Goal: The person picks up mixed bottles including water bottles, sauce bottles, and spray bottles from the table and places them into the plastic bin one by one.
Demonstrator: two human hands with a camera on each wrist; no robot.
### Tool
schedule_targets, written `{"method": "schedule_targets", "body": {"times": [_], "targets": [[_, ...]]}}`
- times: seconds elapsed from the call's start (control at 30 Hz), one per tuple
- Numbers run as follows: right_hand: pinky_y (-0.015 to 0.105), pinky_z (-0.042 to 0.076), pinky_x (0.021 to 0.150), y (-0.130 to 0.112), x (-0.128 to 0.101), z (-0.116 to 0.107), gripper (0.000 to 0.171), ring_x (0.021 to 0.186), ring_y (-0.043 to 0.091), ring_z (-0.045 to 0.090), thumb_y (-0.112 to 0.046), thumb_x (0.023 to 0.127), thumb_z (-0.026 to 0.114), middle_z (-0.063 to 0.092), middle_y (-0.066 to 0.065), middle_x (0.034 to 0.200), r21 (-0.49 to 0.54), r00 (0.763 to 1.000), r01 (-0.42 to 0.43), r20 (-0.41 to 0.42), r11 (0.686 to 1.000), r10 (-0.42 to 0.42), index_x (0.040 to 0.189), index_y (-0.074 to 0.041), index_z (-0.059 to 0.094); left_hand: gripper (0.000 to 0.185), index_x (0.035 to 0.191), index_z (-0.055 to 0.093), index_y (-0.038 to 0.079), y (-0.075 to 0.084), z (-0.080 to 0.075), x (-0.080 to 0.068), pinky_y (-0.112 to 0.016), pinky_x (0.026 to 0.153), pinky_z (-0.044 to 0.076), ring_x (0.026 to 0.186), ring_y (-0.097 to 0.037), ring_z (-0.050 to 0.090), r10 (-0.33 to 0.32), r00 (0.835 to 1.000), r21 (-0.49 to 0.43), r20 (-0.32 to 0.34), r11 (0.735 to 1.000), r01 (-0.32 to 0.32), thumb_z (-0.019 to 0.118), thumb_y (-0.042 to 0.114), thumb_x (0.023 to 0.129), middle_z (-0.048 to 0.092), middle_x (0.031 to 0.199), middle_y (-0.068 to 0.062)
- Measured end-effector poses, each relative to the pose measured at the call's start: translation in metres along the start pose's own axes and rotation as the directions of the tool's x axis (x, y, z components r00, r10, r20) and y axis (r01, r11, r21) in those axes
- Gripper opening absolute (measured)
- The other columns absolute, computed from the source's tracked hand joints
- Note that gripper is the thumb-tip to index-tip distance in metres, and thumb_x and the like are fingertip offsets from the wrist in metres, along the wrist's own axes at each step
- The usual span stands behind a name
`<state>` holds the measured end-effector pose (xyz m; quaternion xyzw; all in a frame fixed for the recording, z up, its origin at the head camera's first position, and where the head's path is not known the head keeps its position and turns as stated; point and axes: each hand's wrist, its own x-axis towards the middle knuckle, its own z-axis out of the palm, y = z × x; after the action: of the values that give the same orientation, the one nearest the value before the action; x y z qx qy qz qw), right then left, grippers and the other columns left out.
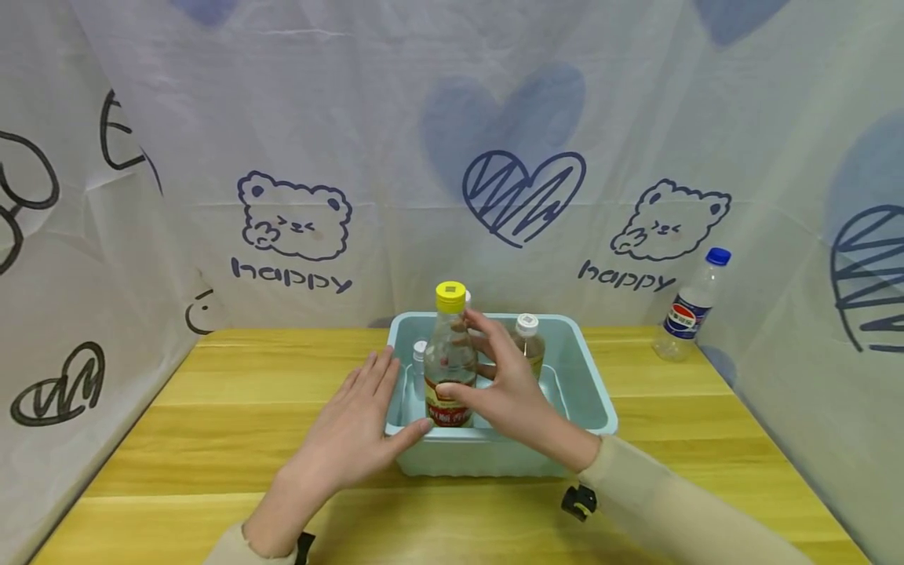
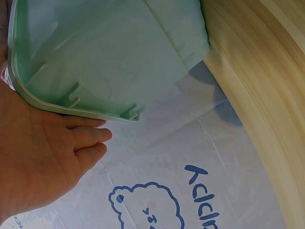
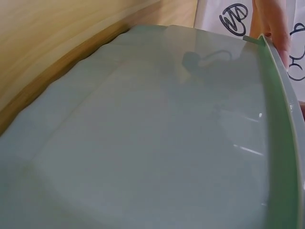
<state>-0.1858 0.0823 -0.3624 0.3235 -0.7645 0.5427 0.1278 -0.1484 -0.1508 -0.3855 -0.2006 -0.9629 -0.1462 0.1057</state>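
In the head view my right hand [image 1: 512, 396] holds a clear bottle [image 1: 450, 353] with a yellow cap and a red label, its thumb in front and fingers at the far side. The bottle stands about upright inside a light green plastic bin [image 1: 487, 457]; its base is hidden by the front wall. My left hand [image 1: 353, 424] rests at the bin's left rim, fingers extended and thumb over the front corner. The left wrist view shows those straight fingers [image 2: 88, 138] along the outside of the rim. Only the bin wall [image 3: 157, 124] fills most of the right wrist view.
Inside the bin are a small white-capped bottle [image 1: 420, 353] on the left and a brownish white-capped bottle [image 1: 530, 341] on the right. Another white cap [image 1: 468, 298] peeks out behind the yellow one. A blue-capped Pepsi bottle [image 1: 687, 314] stands at the wooden table's [image 1: 233, 408] back right.
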Motion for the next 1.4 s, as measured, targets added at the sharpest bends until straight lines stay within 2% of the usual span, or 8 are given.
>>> {"method": "schedule_targets", "body": {"times": [0.13, 0.37, 0.63, 0.8, 1.03, 1.4], "targets": [[0.052, 0.055, 0.104, 0.000, 0.003, 0.004, 0.098, 0.140, 0.035, 0.052, -0.002, 0.083, 0.087, 0.041, 0.014, 0.158, 0.024, 0.999, -0.030, 0.024, 0.999, 0.030, 0.162, -0.010, 0.030, 0.104, 0.160, 0.032, -0.005, 0.000, 0.000, 0.000, -0.055, 0.127, 0.023, 0.157, -0.040, 0.021, 0.000, 1.000, -0.001, 0.004, 1.000, 0.000, 0.043, 0.077, 0.097, 0.022, 0.170, -0.022], [0.051, 0.057, 0.102, 0.000, 0.007, 0.009, 0.095, 0.132, 0.039, 0.058, 0.001, 0.082, 0.087, 0.045, 0.017, 0.147, 0.044, 0.997, -0.028, 0.069, 0.999, 0.025, 0.160, -0.008, 0.033, 0.105, 0.160, 0.031, -0.005, 0.001, 0.000, 0.000, -0.054, 0.127, 0.024, 0.157, -0.040, 0.020, 0.002, 1.000, 0.003, -0.004, 1.000, -0.002, 0.041, 0.078, 0.097, 0.021, 0.170, -0.021], [0.050, 0.055, 0.104, -0.001, 0.011, 0.012, 0.089, 0.129, 0.041, 0.059, 0.008, 0.079, 0.086, 0.049, 0.016, 0.141, 0.049, 0.983, -0.093, 0.166, 0.994, 0.084, 0.151, -0.006, 0.036, 0.105, 0.160, 0.030, -0.006, 0.001, 0.000, 0.001, -0.053, 0.127, 0.023, 0.157, -0.040, 0.020, 0.000, 1.000, -0.003, -0.004, 1.000, 0.000, 0.043, 0.077, 0.097, 0.020, 0.170, -0.022], [0.048, 0.057, 0.102, 0.000, 0.012, 0.012, 0.091, 0.130, 0.039, 0.058, 0.010, 0.078, 0.086, 0.049, 0.017, 0.141, 0.051, 0.970, -0.137, 0.212, 0.989, 0.123, 0.151, -0.004, 0.034, 0.105, 0.160, 0.030, -0.006, 0.001, 0.000, 0.001, -0.053, 0.127, 0.022, 0.157, -0.040, 0.020, 0.003, 1.000, -0.001, -0.005, 1.000, -0.003, 0.042, 0.078, 0.098, 0.020, 0.170, -0.022], [0.052, 0.053, 0.107, 0.001, 0.013, 0.012, 0.091, 0.130, 0.038, 0.058, 0.011, 0.078, 0.085, 0.047, 0.018, 0.142, 0.016, 0.957, -0.147, 0.253, 0.989, 0.138, 0.151, -0.003, 0.032, 0.106, 0.159, 0.030, -0.007, 0.000, 0.000, 0.000, -0.055, 0.127, 0.023, 0.157, -0.040, 0.021, 0.005, 1.000, 0.001, -0.001, 1.000, -0.005, 0.040, 0.078, 0.098, 0.021, 0.169, -0.023], [0.048, 0.049, 0.112, 0.003, 0.014, 0.013, 0.095, 0.137, 0.038, 0.054, 0.009, 0.078, 0.087, 0.043, 0.018, 0.147, -0.013, 0.941, -0.218, 0.261, 0.976, 0.214, 0.153, -0.002, 0.029, 0.106, 0.159, 0.030, -0.007, 0.001, 0.000, 0.000, -0.055, 0.127, 0.022, 0.157, -0.041, 0.021, 0.000, 1.000, -0.006, 0.008, 1.000, 0.000, 0.039, 0.079, 0.097, 0.022, 0.169, -0.023]]}}
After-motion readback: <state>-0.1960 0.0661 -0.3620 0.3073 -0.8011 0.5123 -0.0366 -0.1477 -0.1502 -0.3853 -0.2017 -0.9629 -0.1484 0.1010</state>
